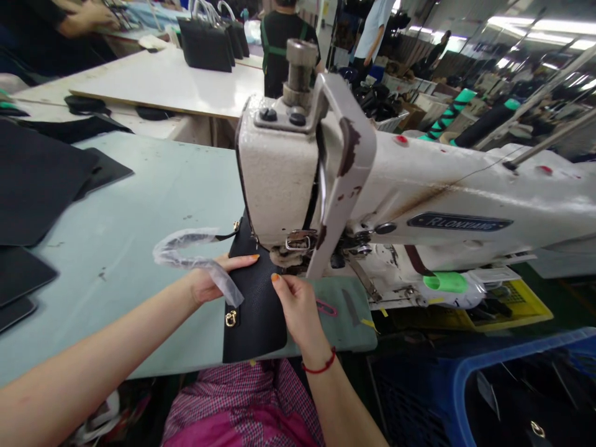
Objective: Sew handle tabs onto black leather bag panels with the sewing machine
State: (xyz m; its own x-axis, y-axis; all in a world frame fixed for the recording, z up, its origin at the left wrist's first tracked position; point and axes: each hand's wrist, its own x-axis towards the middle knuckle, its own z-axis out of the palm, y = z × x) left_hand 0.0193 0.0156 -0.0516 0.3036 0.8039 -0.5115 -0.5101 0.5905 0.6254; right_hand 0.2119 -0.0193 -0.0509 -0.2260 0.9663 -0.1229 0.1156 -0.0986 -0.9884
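Note:
A black leather bag panel (257, 310) lies under the head of the sewing machine (284, 167), its right edge at the needle area. Gold-coloured fittings (231, 318) join a handle wrapped in white film (179, 239) to the panel. My left hand (212, 280) rests with its index finger stretched flat on the leather, and the wrapped handle loops across it. At the panel's right edge, my right hand (298, 304) holds the leather with the thumb on top; its other fingers are partly hidden. The machine head hides the needle and presser foot.
Black panels (41, 180) are stacked on the left of the pale green table (153, 192). Scissors or a similar pink-handled tool (326, 308) lies right of my right hand. A blue crate (459, 379) holds black pieces at lower right. Finished-looking bags (205, 43) stand behind.

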